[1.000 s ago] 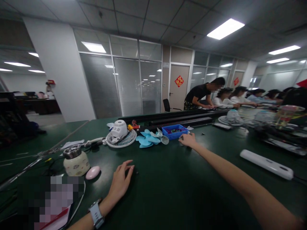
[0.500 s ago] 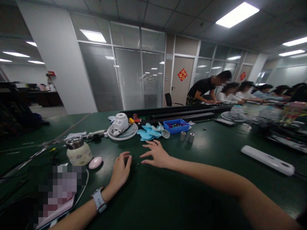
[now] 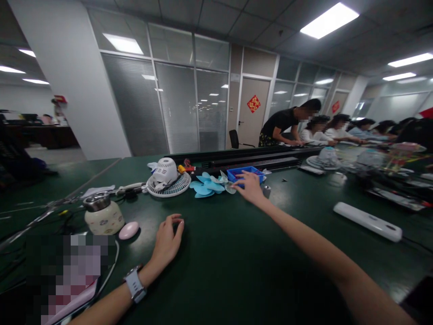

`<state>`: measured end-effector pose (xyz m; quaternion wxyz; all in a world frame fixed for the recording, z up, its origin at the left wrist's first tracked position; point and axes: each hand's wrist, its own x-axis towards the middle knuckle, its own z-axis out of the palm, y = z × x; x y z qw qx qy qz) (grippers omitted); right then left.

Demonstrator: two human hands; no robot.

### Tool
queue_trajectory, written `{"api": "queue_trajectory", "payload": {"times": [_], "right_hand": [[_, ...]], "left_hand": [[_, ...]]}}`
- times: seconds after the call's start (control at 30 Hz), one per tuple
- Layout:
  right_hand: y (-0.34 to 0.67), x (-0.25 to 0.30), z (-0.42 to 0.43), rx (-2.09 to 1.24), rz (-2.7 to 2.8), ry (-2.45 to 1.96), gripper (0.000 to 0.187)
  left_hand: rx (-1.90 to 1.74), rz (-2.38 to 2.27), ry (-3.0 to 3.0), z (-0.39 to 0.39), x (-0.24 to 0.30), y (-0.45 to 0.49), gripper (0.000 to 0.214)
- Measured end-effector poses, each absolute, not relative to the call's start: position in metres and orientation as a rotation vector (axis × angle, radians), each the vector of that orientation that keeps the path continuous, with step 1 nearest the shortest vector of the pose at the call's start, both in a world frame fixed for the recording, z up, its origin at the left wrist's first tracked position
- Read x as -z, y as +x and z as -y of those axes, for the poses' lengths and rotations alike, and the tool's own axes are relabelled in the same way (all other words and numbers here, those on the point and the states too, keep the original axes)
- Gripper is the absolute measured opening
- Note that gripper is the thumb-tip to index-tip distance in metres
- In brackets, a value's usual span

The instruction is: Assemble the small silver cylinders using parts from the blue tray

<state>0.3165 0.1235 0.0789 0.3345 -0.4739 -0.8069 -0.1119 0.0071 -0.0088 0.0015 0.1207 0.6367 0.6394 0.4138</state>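
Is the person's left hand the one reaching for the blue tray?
No, the left hand rests on the green table; the right hand stretches to the blue tray.

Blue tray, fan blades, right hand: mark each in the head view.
blue tray (image 3: 251, 169), head view, far rim.
fan blades (image 3: 203, 188), head view, a pale blue blade.
right hand (image 3: 252, 189), head view, back of the hand.

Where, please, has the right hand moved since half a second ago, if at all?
Yes: the right hand moved forward, up to the blue plastic tray.
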Motion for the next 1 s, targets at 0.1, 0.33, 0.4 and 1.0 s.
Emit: {"api": "queue_trajectory", "payload": {"times": [0.1, 0.33, 0.4, 1.0], "right_hand": [[0.37, -0.086, -0.15, 0.405, 1.937, -1.54, 0.026], [0.398, -0.073, -0.159, 0.42, 2.008, -1.715, 0.029], [0.396, -0.072, -0.16, 0.427, 1.995, -1.735, 0.029], [0.441, -0.033, -0.156, -0.035, 1.719, -1.653, 0.071]], "left_hand": [[-1.19, -1.873, 1.871, 0.009, -0.002, 0.007, 0.043], [-1.172, -1.867, 1.876, 0.008, 0.0, 0.006, 0.044], [-1.174, -1.862, 1.877, 0.008, 0.001, 0.006, 0.043], [-1.135, -1.851, 1.886, 0.006, 0.003, 0.004, 0.044]]}}
